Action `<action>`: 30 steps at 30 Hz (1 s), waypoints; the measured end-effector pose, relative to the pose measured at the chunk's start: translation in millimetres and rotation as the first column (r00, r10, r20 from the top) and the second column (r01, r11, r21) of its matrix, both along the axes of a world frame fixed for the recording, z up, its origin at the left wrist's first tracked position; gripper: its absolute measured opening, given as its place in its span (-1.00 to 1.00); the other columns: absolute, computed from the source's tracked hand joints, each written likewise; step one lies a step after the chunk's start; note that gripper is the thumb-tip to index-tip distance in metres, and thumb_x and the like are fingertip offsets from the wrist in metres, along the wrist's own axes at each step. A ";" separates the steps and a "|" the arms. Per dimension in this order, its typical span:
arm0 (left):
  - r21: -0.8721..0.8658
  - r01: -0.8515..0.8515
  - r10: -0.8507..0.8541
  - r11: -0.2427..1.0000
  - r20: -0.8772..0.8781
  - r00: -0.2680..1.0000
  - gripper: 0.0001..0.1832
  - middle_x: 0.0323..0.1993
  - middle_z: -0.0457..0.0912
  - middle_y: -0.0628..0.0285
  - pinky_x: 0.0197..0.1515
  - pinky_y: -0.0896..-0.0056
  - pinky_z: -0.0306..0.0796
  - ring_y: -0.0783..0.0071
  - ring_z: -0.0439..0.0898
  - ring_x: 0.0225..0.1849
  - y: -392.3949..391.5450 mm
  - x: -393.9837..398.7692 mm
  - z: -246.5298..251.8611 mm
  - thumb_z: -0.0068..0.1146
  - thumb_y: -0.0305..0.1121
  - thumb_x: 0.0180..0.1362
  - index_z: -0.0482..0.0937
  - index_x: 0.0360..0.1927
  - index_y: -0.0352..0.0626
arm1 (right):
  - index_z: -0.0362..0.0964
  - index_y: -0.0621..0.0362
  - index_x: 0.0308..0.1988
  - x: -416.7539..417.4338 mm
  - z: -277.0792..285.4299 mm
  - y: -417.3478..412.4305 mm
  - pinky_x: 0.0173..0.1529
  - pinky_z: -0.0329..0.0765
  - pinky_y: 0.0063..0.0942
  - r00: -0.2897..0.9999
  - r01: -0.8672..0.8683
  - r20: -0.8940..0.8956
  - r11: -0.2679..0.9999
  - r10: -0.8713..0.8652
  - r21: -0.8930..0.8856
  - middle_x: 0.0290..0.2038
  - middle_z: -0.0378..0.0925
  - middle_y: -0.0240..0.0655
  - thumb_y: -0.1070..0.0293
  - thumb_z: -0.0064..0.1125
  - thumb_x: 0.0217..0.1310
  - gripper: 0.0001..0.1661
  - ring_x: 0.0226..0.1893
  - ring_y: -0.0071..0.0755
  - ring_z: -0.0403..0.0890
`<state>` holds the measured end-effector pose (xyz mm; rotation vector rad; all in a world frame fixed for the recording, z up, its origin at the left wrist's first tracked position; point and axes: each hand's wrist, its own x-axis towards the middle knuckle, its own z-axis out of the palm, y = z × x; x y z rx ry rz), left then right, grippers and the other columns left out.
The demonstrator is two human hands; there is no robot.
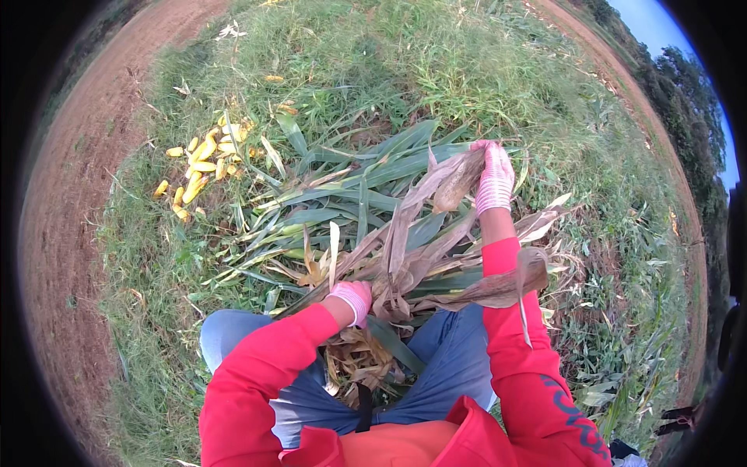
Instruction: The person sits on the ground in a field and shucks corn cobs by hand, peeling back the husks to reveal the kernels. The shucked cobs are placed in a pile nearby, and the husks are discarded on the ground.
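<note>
My left hand, in a pink-and-white striped glove, grips the lower part of a dry brown corn stalk close above my lap. Farther out and to the right, my gloved right hand is closed around one end of a corn ear in dry husk. The ear's other end points down and towards me. Withered leaves hang from the stalk across my right forearm. Beneath both hands lies a heap of green corn stalks and leaves. What my fingers press against is partly hidden.
Husked yellow corn cobs lie in a loose pile on the grass at the left. Dry husks are gathered between my legs in jeans. Bare reddish soil runs along the left side, with trees at the far right.
</note>
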<state>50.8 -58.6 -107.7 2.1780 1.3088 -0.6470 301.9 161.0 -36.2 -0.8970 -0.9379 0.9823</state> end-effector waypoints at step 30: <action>-0.561 -0.547 0.325 0.621 0.819 -0.472 -0.47 -0.07 0.60 0.22 -0.06 0.46 0.47 0.53 0.55 -0.10 82.3 -34.3 106.5 0.33 -0.35 0.16 0.45 0.16 -0.31 | 0.35 0.28 0.18 -91.4 49.4 -132.4 -0.09 0.55 -0.50 0.652 -0.546 0.305 0.709 0.694 -0.446 -0.14 0.57 -0.25 0.13 0.37 0.17 -0.30 -0.19 -0.51 0.56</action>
